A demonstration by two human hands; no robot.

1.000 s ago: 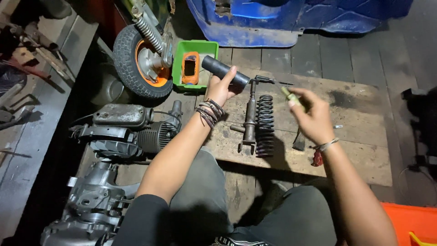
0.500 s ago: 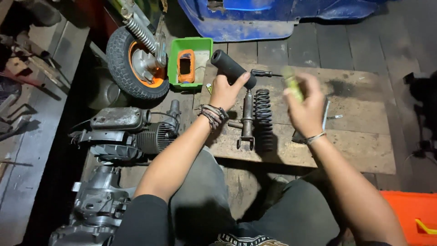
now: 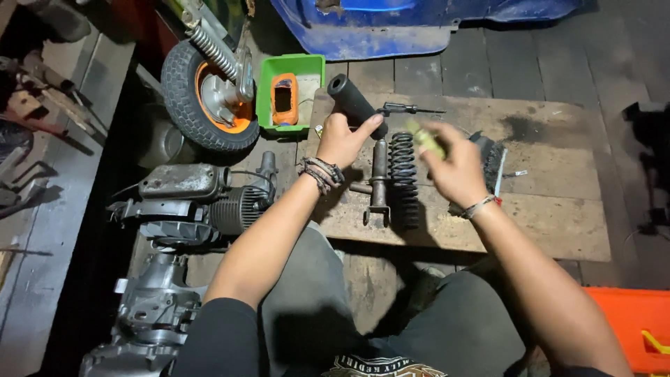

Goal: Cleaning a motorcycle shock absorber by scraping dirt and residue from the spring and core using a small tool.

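Observation:
My left hand (image 3: pixel 342 138) grips a black rubber handlebar grip (image 3: pixel 351 100), holding it slanted above a wooden board (image 3: pixel 551 195). My right hand (image 3: pixel 457 167) is closed around a small yellow-green handled tool (image 3: pixel 426 139), blurred by motion, just right of the grip. Below the hands a black coil spring (image 3: pixel 405 178) and a metal shock absorber rod (image 3: pixel 378 183) lie side by side on the board. A screwdriver (image 3: pixel 405 109) lies at the board's far edge.
A green plastic tray (image 3: pixel 313 70) holding an orange part sits at the back. A small wheel with an orange rim (image 3: pixel 206 98) stands left of it. An engine block (image 3: pixel 188 202) lies at my left. A blue body panel (image 3: pixel 419 28) is behind; an orange box (image 3: pixel 631 321) at right.
My right hand has swung left toward the grip with the yellow-green tool. My left hand tilted the grip and kept hold of it.

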